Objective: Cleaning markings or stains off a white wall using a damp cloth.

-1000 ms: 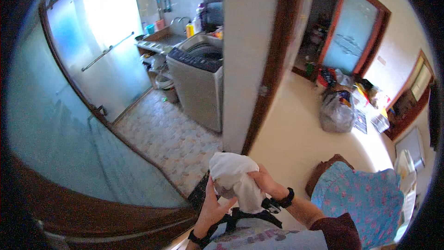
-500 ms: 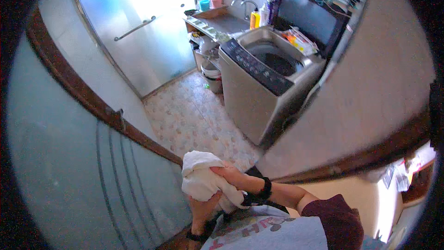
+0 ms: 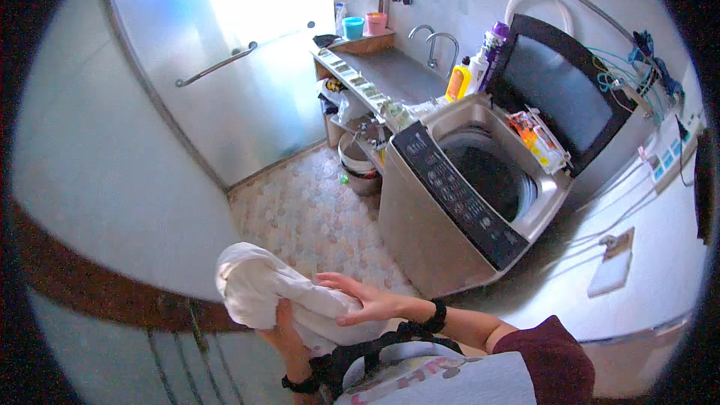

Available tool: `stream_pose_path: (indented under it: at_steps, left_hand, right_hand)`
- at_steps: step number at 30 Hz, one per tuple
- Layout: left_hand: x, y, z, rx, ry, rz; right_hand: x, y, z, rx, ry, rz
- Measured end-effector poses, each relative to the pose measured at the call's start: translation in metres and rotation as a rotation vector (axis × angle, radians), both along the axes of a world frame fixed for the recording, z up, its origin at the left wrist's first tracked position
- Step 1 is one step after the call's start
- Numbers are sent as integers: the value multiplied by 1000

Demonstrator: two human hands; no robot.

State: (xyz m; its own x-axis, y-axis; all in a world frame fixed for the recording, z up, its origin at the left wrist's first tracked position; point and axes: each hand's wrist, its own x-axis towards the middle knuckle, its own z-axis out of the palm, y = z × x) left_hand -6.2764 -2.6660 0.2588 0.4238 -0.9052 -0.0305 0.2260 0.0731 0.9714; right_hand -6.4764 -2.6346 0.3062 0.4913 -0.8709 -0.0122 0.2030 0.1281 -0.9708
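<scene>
White cloth (image 3: 255, 285) is bunched up in both hands, left of washer's (image 3: 420, 232) lower front corner. R hand (image 3: 373, 303): fingers spread over cloth. L hand (image 3: 287, 337): fingers mostly hidden, can't tell grip. Tip: support wt w/ L, tuck loose folds w/ R.

Hands (image 3: 371, 304) on white cloth (image 3: 259, 281); washing machine (image 3: 427, 232) lid (image 3: 559, 82) raised

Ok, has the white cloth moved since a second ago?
Yes: in view, the white cloth went from lower right of the washing machine to its lower left.
</scene>
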Motion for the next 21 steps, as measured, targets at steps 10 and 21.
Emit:
stream_pose_path:
  at_steps: [10,21]
  left_hand:
    - [-77,-247,72,-73,11,-439]
    - [-141,-465,73,198,114,-818]
  right_hand:
    - [-15,-234,-3,-83,43,-341]
    - [-79,-458,-35,-13,50,-629]
